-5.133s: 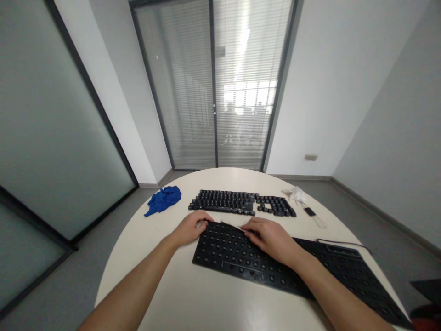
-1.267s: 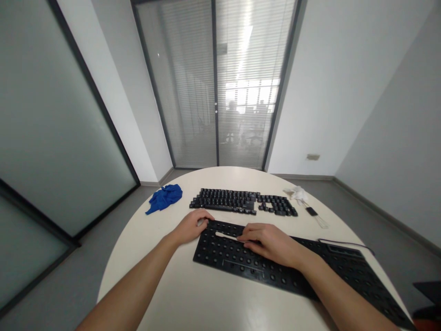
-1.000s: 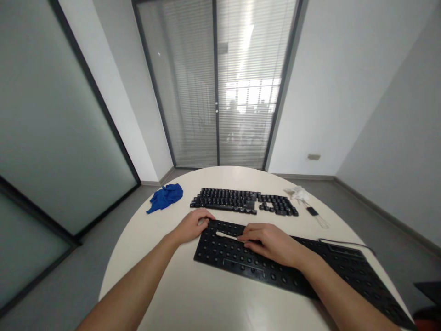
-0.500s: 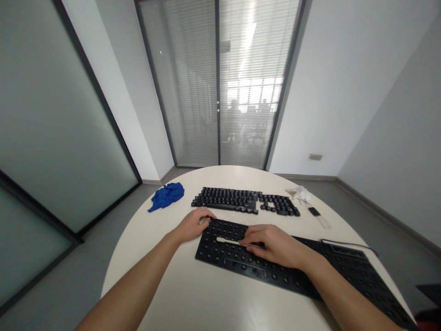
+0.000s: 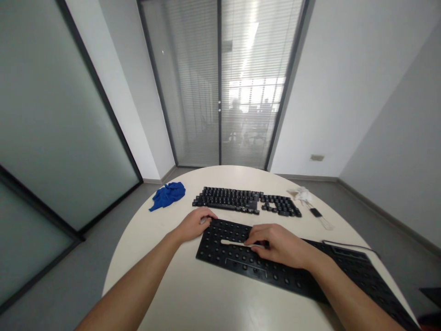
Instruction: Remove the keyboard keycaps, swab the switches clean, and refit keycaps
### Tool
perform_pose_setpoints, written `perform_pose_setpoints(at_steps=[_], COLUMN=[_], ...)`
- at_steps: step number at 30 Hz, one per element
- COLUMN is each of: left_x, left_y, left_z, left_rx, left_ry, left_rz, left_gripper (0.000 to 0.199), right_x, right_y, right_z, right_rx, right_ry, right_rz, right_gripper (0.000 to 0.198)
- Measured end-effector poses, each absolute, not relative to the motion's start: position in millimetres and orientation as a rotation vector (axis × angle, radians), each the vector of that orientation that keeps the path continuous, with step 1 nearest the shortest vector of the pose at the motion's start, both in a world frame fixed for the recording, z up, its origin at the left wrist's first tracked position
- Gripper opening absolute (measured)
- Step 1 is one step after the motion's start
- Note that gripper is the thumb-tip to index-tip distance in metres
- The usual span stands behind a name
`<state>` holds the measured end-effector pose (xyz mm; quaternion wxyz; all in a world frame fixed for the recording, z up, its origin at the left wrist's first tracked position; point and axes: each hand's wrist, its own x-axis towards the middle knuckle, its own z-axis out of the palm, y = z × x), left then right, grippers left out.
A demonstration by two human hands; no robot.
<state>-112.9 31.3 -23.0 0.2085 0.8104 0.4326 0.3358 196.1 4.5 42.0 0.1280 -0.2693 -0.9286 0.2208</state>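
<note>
- We hold the white stick between the thumb and fingers of the right hand; it lies low over the bare keyboard base, its wide end pointing left. Whether the tip touches the base, we cannot tell.
- Our left hand, well apart from the right, rests at the base's far left corner. We cannot tell whether it grips or merely presses there.
- Slippage: if the left hand eases off, the base could pivot on the smooth table under a sideways push.
- Snagging: the tip could catch a round key seat, as these stand in close rows; excess force might bend the stick or mark a seat.
- Disorder: the loose keycaps lie in keyboard order just beyond the base. A base shoved forward could scatter them.
- Cable strain: the cable runs along the far right edge; a shifted base might drag it.
</note>
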Motion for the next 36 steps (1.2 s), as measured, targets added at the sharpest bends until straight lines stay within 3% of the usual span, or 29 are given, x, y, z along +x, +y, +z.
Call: perform_pose_setpoints(at_steps=[28,36], left_x=[-112.0,-113.9], left_y=[33.4,32.1], left_z=[-25.3,-25.9], left_rx=[2.256,2.255], left_ry=[1.190,1.195], left_rz=[0.944,0.947], left_gripper=[0.027,0.027], right_x=[198.7,201.8], right_y=[2.4,-1.1], right_z=[44.8,48.3], right_rx=[-0.863,-1.014], right_ry=[-2.698,-2.690], right_rz=[0.814,0.904], right_gripper=[0.030,0.023])
